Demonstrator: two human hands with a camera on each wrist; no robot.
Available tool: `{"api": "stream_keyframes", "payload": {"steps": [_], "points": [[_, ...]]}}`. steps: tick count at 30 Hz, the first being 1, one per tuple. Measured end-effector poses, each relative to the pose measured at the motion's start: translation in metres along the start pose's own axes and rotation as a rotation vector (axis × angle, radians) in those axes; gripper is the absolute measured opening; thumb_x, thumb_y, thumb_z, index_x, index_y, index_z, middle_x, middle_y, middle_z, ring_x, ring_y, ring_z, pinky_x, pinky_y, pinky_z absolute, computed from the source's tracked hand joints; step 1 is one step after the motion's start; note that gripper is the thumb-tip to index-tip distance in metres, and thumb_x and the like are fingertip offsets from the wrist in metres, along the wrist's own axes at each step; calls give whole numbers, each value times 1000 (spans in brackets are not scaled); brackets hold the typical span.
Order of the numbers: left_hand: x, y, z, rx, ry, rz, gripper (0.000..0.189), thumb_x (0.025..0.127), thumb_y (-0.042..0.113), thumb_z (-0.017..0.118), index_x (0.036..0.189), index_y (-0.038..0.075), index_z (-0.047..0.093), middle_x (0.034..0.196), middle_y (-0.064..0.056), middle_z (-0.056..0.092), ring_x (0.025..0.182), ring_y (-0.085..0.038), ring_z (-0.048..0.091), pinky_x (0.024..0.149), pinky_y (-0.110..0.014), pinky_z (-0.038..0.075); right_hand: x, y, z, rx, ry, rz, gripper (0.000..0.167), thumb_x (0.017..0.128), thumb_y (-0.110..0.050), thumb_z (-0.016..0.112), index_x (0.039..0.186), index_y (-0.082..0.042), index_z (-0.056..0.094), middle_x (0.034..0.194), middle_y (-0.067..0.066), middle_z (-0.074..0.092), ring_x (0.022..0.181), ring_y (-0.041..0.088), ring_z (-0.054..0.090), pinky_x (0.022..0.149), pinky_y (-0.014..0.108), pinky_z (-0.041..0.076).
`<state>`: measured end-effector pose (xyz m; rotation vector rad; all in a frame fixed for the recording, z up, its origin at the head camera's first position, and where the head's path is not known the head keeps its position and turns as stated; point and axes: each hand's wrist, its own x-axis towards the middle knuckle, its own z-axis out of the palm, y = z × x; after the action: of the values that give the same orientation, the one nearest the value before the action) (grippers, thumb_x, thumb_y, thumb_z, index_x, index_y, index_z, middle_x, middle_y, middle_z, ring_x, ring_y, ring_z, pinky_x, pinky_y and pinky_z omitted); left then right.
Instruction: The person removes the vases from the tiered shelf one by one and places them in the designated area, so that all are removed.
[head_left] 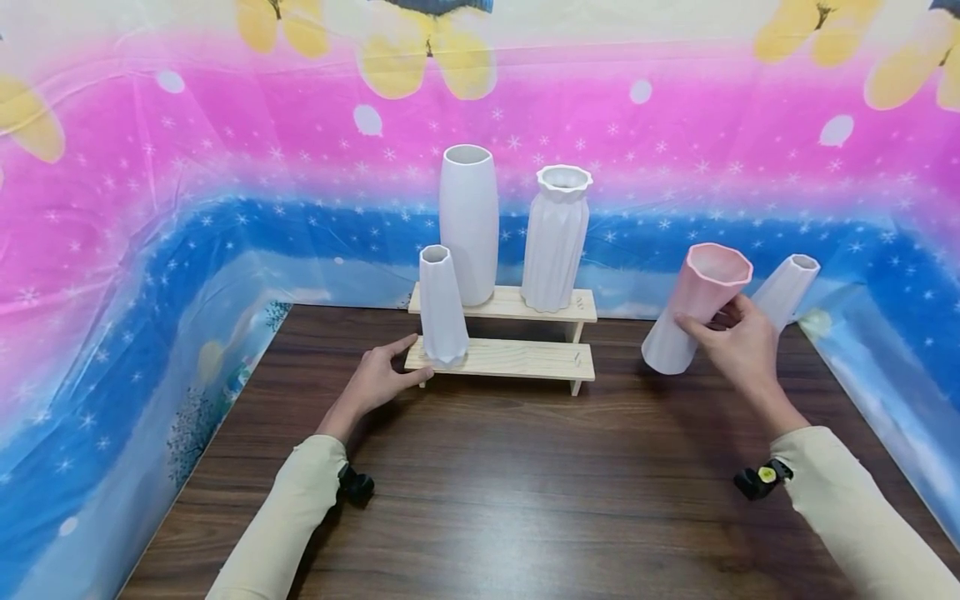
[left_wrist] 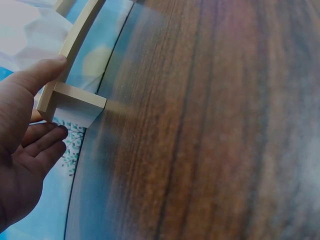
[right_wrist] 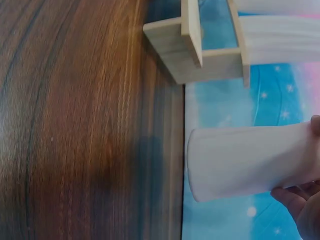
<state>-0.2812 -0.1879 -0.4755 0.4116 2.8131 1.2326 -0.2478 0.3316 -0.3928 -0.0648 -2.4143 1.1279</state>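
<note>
My right hand (head_left: 742, 346) grips a pink-and-white vase (head_left: 708, 287) by its middle, tilted and lifted off the table at the right. In the right wrist view the white lower part of that vase shows, with fingertips at its edge. My left hand (head_left: 378, 375) pinches the left end of the lower step of a wooden two-tier stand (head_left: 517, 357), thumb in front. A small white faceted vase (head_left: 444, 321) stands on that step's left end. On the upper step are a tall smooth white vase (head_left: 470, 229) and a ribbed white vase with a wavy rim (head_left: 557, 242).
Behind my right hand, another slim white vase (head_left: 787, 287) stands at the table's back right, partly hidden. The dark wood table (head_left: 480, 483) ends at a printed cloth backdrop (head_left: 300, 167) at the back and sides.
</note>
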Motion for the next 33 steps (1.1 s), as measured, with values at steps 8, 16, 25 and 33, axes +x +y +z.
{"api": "stream_keyframes", "payload": {"steps": [8, 16, 25, 33], "points": [[0, -1, 0, -2, 3, -1, 87, 90, 53, 76, 157, 9, 43, 83, -10, 61, 49, -16, 33, 64, -39, 42, 13, 14, -1, -55, 63, 37, 67, 83, -41, 86, 134, -4, 63, 125, 20, 70, 111, 33, 68, 82, 22, 52], [0, 0, 0, 2, 3, 1, 87, 90, 53, 75, 157, 9, 42, 76, -10, 60, 47, -15, 32, 65, -39, 42, 25, 27, 4, -45, 116, 80, 68, 84, -42, 84, 136, -5, 62, 129, 18, 68, 116, 34, 66, 96, 51, 52], [1, -1, 2, -5, 8, 3, 87, 90, 51, 77, 156, 7, 43, 77, -9, 60, 47, -15, 34, 62, -38, 42, 34, 40, 10, 22, 104, 105, 72, 85, -36, 85, 143, -4, 56, 137, 19, 63, 123, 35, 63, 101, 52, 50], [-1, 0, 1, -13, 9, -3, 86, 90, 48, 77, 156, 7, 42, 79, -8, 60, 48, -15, 31, 61, -38, 41, 37, 49, 13, 5, 108, 159, 74, 86, -40, 83, 145, -4, 55, 138, 19, 63, 124, 35, 62, 101, 53, 50]]}}
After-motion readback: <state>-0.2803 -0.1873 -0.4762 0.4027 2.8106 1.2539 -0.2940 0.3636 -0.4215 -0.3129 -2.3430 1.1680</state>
